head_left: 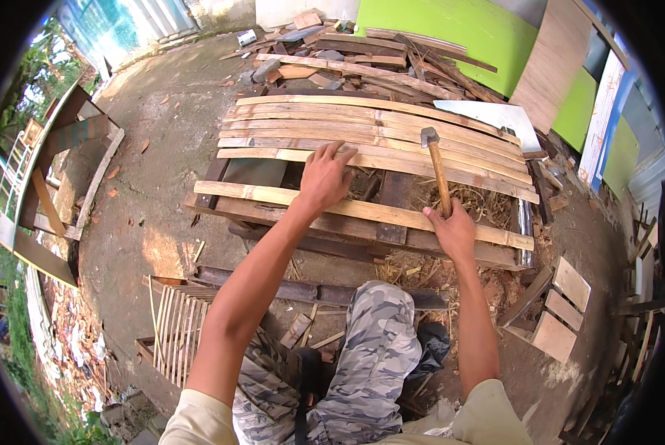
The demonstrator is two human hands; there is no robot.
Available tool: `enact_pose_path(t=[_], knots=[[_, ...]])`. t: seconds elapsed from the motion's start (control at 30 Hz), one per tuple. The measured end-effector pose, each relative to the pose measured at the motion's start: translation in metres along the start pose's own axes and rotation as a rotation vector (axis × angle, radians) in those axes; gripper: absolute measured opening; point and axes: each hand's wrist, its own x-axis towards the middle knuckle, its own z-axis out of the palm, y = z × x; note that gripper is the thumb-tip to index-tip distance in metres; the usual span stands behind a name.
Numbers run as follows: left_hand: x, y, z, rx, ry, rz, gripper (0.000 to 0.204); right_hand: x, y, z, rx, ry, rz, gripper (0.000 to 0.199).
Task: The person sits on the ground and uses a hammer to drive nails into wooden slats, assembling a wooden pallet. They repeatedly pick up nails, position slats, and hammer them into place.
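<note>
My right hand (452, 231) is wrapped round the wooden handle of a hammer (439, 169), whose dark metal head points away from me over the slats. My left hand (326, 176) rests at the near edge of a row of split bamboo slats (295, 133), fingers apart and touching the nearest one; its fingertips are partly hidden. Those slats lie side by side across a low dark wooden frame (393, 194). Closer to me, a separate bamboo slat (369, 211) lies along the frame's near side, beneath my left wrist and beside my right hand, with a gap behind it.
Scrap boards and rubble (347, 63) are heaped beyond the frame, before green panels (451, 33). A slatted wooden piece (178, 326) lies at near left, and small boards (555, 330) at right. A dark beam (280, 284) crosses the ground before my knees.
</note>
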Motion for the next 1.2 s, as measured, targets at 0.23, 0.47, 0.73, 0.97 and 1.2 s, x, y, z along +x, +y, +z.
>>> enact_pose_path(t=[0.23, 0.47, 0.73, 0.97, 1.2], knots=[[0.0, -0.009, 0.001, 0.024, -0.138, 0.042, 0.032, -0.001, 0.002, 0.002, 0.039, 0.055, -0.024, 0.052], [-0.012, -0.015, -0.013, -0.008, -0.184, 0.094, 0.032, 0.0, 0.005, 0.004, 0.001, 0.054, 0.025, 0.054], [-0.019, -0.024, -0.025, -0.116, -0.213, 0.089, 0.037, 0.0, 0.004, 0.005, -0.011, 0.068, -0.028, 0.053], [-0.027, -0.041, -0.029, -0.307, -0.267, 0.119, 0.035, -0.007, 0.0, 0.011, 0.046, 0.099, -0.077, 0.042], [-0.03, -0.031, -0.031, -0.253, -0.274, 0.03, 0.032, -0.007, 0.009, 0.021, 0.038, 0.345, -0.255, 0.038]])
